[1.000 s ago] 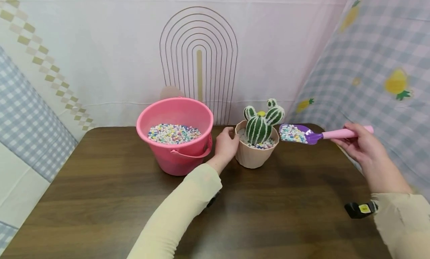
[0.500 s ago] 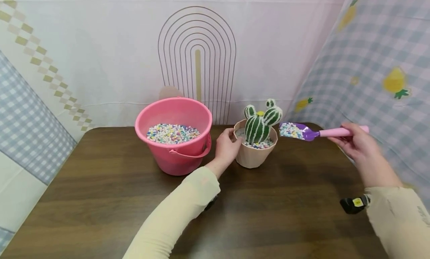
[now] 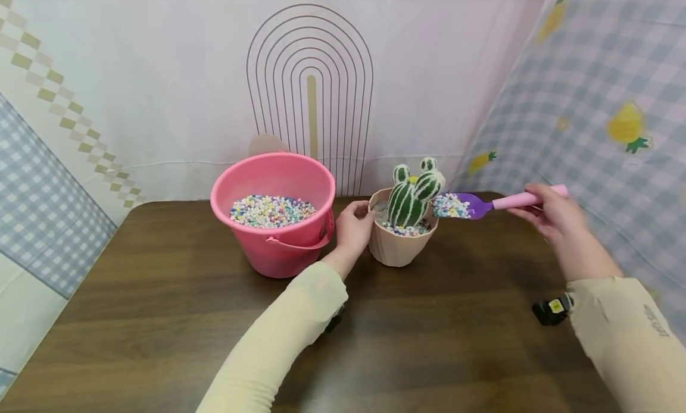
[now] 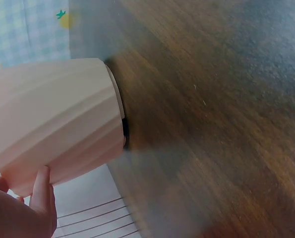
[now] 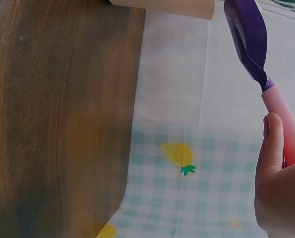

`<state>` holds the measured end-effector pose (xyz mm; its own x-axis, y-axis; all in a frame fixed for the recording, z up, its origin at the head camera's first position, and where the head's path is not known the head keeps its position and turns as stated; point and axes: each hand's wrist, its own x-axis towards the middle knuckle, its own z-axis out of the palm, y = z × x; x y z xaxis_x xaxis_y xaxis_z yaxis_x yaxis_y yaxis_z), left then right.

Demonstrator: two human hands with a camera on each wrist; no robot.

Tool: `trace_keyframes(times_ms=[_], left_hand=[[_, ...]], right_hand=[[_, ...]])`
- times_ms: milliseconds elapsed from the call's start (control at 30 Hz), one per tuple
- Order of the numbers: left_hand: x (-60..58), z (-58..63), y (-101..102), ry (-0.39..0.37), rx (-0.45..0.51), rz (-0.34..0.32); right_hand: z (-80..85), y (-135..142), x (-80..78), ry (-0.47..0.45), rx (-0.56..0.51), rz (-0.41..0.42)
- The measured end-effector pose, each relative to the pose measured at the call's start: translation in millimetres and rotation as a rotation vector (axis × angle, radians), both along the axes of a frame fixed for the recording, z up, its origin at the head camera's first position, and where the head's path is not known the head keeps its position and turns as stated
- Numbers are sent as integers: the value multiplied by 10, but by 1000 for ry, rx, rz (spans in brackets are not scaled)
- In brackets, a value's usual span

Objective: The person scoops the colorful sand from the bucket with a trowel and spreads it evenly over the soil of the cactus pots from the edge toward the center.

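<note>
My left hand [image 3: 354,227] holds the beige flower pot [image 3: 399,246] at its left rim. In the left wrist view a finger [image 4: 42,186] lies against the ribbed outer wall of the pot. A green and white cactus [image 3: 404,205] stands in it, with colored pebbles around its base. My right hand [image 3: 554,216] grips the pink handle [image 3: 527,200] of a purple scoop [image 3: 479,206]. Colored pebbles [image 3: 451,206] lie in the scoop, whose front end is at the pot's right rim. In the right wrist view the scoop's blade [image 5: 251,39] is seen from the side.
A pink bucket [image 3: 284,255] partly filled with colored pebbles [image 3: 273,211] stands left of the pot, its handle [image 3: 300,245] hanging down in front. Both are on a dark wooden table [image 3: 418,347]. Fabric hangs behind, with a checked cloth [image 3: 579,121] at the right.
My right hand has moved left with the loaded scoop, bringing its front end from beside the pot to the pot's right rim. My left hand stays at the pot.
</note>
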<state>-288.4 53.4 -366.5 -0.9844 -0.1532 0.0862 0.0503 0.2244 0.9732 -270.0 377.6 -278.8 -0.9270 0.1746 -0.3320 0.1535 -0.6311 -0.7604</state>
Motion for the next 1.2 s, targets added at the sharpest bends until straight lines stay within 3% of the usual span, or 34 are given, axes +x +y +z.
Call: trace_keyframes(times_ms=[200,500,733,933,1200], left_hand=[[6,8,5,-6,7,-4],[31,34,11,-7,-6,-16],[151,85,61,-57,-74,-64],[233,97,104,-31,-130,-72],[106,78,31,-8,-117,-69]], right_hand=[[48,-58,-20,19,82,21],[72,-91,-45,24,99,25],[108,-103,-31,49,154,47],[151,-103,-43,28,184,33],[133,-72,-49,28,204,80]])
